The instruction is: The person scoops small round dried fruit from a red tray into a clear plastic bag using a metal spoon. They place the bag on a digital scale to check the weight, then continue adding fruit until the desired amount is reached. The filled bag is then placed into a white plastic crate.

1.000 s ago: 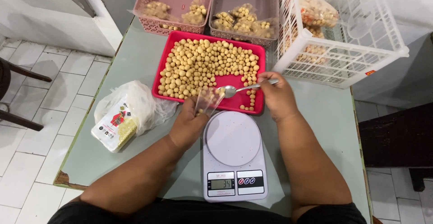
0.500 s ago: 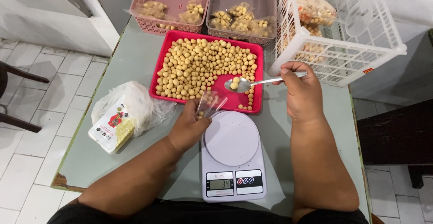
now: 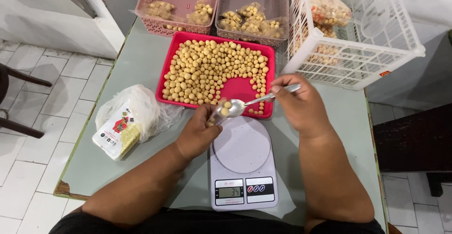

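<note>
Right hand (image 3: 299, 103) pinches spoon (image 3: 240, 105), handle running right, bowl of balls touching small clear bag (image 3: 214, 117) gripped by left hand (image 3: 198, 132), above scale (image 3: 242, 161).

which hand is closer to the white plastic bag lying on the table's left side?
Left. The left hand holds a small clear bag just right of the white plastic bag. The right hand holds the spoon farther right, beyond the scale.
</note>
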